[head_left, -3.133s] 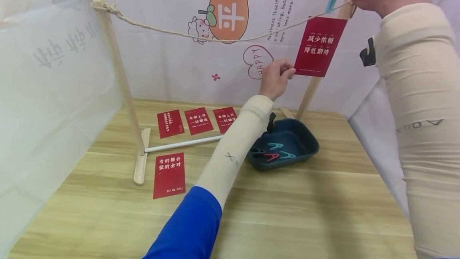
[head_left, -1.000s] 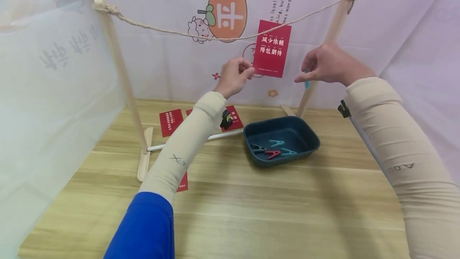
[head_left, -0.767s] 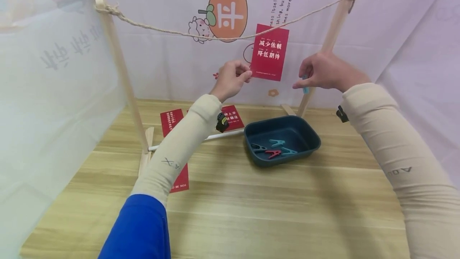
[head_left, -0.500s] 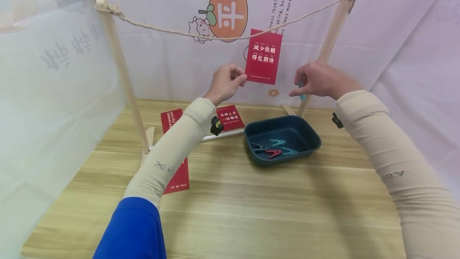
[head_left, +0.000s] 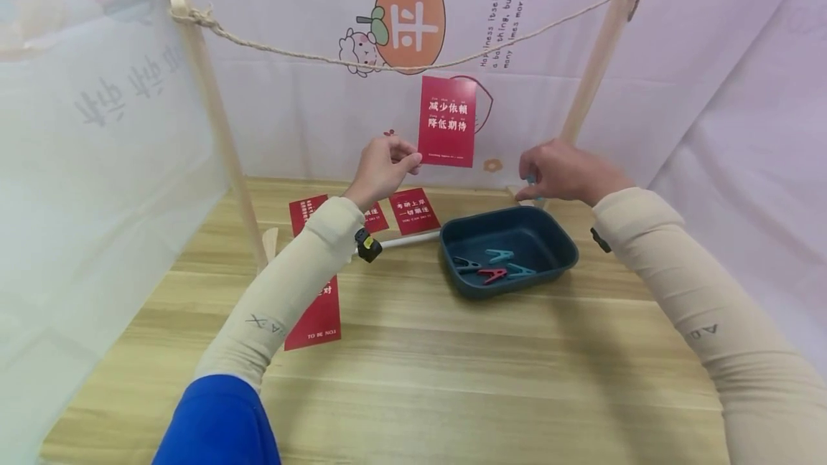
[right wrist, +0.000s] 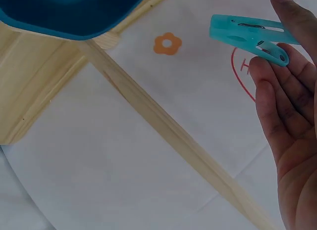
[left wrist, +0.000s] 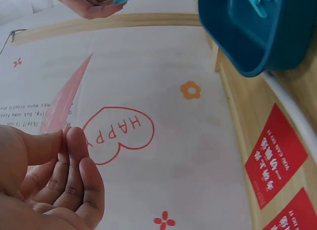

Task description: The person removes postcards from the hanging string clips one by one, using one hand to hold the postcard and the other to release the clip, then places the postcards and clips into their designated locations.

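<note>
My left hand [head_left: 381, 167] pinches a red card [head_left: 447, 120] with white writing by its lower left corner, below the rope. In the left wrist view the card [left wrist: 64, 99] shows nearly edge-on between thumb and forefinger. Above the back right of the dark blue tub [head_left: 562, 264], my right hand [head_left: 562, 171] holds a light blue clothespin [right wrist: 247, 34] between thumb and fingers. The rope [head_left: 278, 51] sags between two wooden posts and carries nothing. Inside the tub lie several clothespins, among them a red one [head_left: 492, 275].
Red cards lie on the wooden table [head_left: 452, 379], one of them [head_left: 415, 211] left of the tub and another [head_left: 319, 321] nearer the front, partly behind my left forearm. A white rod [head_left: 410, 240] runs low between the posts [head_left: 222, 135]. A printed cloth hangs behind.
The card has come off the rope and moved left and down with my left hand. My right hand has brought the clothespin down from the rope's right end toward the tub.
</note>
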A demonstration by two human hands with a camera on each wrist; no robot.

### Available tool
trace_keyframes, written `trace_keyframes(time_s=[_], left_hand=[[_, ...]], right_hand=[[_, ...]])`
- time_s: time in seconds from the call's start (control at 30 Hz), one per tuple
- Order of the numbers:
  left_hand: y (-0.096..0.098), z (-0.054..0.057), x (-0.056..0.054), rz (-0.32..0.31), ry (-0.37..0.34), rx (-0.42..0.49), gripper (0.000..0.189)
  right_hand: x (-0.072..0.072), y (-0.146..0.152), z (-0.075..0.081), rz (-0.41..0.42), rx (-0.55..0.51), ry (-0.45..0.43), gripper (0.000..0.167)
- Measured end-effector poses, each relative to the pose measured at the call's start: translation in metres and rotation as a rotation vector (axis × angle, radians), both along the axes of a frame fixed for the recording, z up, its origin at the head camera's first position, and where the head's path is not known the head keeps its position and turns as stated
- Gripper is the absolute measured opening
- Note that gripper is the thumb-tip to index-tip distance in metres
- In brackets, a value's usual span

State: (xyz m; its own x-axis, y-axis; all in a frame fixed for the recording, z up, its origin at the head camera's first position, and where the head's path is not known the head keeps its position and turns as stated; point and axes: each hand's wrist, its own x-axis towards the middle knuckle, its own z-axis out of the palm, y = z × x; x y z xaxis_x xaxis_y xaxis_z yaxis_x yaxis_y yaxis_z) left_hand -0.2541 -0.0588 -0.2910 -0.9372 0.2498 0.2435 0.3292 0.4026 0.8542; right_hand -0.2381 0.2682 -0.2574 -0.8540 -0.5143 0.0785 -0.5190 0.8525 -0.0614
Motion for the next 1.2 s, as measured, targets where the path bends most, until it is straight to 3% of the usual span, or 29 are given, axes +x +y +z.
trace_keyframes(time_s=[0.53,0.77,1.03,1.2], left_hand=[[-0.029,-0.015,0.020,-0.001,-0.147,0.063,0.021],[-0.041,-0.026,0.032,-0.007,-0.172,0.058,0.021],[-0.060,-0.039,0.047,0.017,-0.218,0.038,0.021],[-0.068,-0.045,0.053,0.010,-0.246,0.037,0.020]], right_hand=[[-0.002,0.005,-0.036,0.046,0.066,-0.045,0.027],[-0.002,0.008,-0.053,0.026,0.108,-0.097,0.027],[0.000,0.007,-0.070,0.103,0.174,-0.081,0.031],[0.001,0.007,-0.078,0.091,0.209,-0.075,0.035]])
